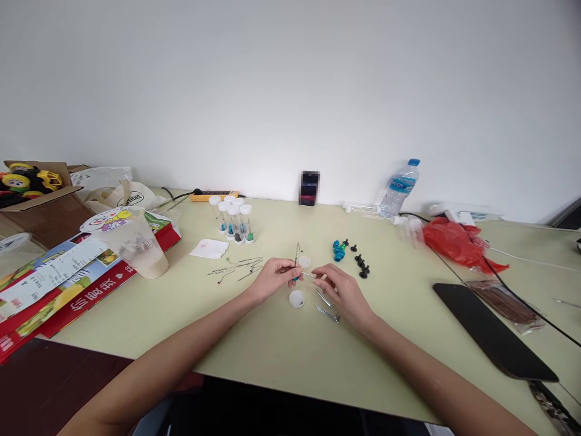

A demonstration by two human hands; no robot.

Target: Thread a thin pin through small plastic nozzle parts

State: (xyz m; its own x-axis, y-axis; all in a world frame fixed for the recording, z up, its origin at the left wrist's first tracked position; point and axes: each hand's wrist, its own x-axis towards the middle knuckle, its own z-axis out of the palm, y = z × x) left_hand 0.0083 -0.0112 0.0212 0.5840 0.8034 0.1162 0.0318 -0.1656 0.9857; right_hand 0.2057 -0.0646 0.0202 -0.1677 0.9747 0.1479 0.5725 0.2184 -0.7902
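Over the middle of the table, my left hand [278, 277] pinches a small blue part [296, 278], mostly hidden by the fingers. A thin dark wire [297, 253] with a bent tip sticks up from it. My right hand [339, 287] is closed on a slim silver hex key [309, 275] whose end reaches the blue part. Below the hands lie a round white cap [297, 298] with something tiny in it and loose L-shaped hex keys [327, 313]. Another whitish cap [304, 261] sits just behind. Several bent wires [236, 266] are spread left of my left hand.
Capped clear tubes [233, 221] stand at back left near a paper slip [209, 248]. Blue-green parts [339, 250] and black knobs [362, 264] lie right of centre. Farther out are a drink cup [136, 245], water bottle [400, 189], phone [309, 188], red bag [458, 242] and black board [492, 327].
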